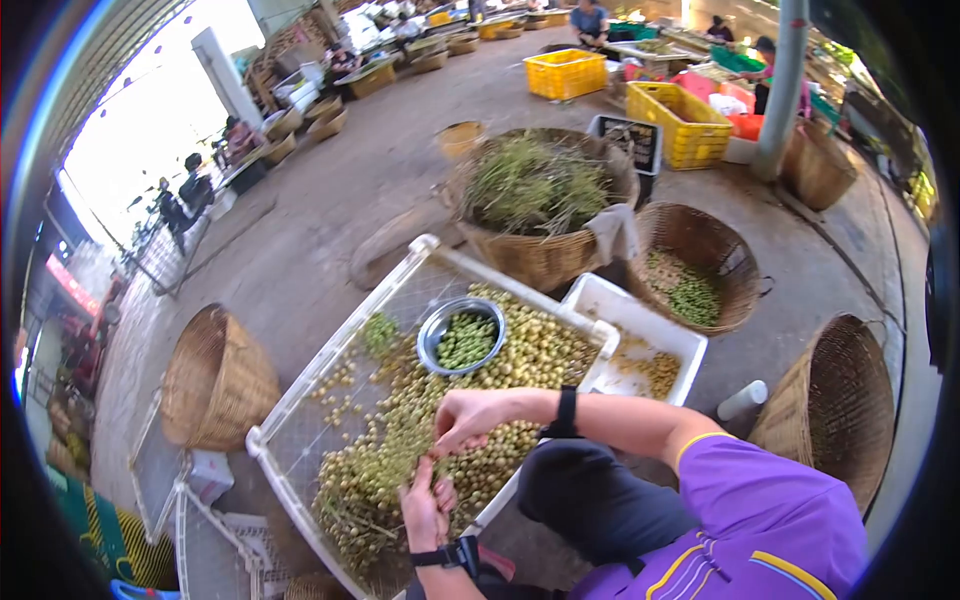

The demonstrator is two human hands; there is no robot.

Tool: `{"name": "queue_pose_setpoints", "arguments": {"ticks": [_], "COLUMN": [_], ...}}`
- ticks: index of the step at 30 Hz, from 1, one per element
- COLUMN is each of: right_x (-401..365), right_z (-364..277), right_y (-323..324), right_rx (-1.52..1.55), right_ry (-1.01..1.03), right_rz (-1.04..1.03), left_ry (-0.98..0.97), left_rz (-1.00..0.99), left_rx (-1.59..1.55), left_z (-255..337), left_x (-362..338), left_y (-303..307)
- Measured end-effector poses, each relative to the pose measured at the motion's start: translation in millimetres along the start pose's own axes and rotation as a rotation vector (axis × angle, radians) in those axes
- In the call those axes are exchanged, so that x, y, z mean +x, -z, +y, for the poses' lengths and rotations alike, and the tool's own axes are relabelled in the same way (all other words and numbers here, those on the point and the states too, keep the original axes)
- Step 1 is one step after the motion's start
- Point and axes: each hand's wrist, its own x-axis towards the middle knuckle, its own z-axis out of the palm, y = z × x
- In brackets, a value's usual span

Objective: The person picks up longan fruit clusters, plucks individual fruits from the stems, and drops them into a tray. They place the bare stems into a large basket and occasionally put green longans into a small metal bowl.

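Observation:
My left hand (428, 508) is closed around a thin sprig (405, 445) at the front of a white-framed mesh tray (340, 335). Right above it, my right hand (472, 416) pinches close to the left fingertips; what lies between its fingers is hidden. Small round yellowish-green fruits (545, 350) are heaped across the tray, with stems among them near my hands. A metal bowl (427, 335) of green fruits (467, 341) sits on the heap, beyond my right hand.
A white tub (690, 350) with some fruits stands against the tray's right side. Beyond are a basket (535, 255) piled with stems (540, 185) and a basket (735, 245) of green fruits. Other baskets (215, 380) stand left and right. People (590, 22) sit farther back.

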Motion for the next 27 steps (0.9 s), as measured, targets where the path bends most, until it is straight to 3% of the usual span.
{"name": "queue_pose_setpoints", "arguments": {"ticks": [6, 15, 18, 21, 24, 27], "right_x": [-8, -24, -30, -22, -19, -14], "right_z": [3, 10, 13, 36, 36, 33], "right_y": [3, 9, 19, 33, 33, 27], "right_rx": [-0.026, 0.095, 0.336, 0.640, 0.638, 0.544], "right_ry": [-0.010, 0.024, 0.057, 0.078, -0.112, -0.132], "right_rz": [0.044, 0.008, 0.154, 0.242, 0.308, 0.274], "left_ry": [-0.056, 0.016, -0.005, -0.017, -0.027, -0.010], "left_rz": [0.068, -0.001, -0.104, 0.016, 0.131, 0.054], "left_rx": [0.105, 0.046, 0.040, 0.073, 0.112, 0.097], "left_z": [2, -1, 1, 2, 12, 3], "left_x": [-7, -1, -2, -8, -25, -15], "left_y": [-15, 0, 6, 2, -25, -8]}}
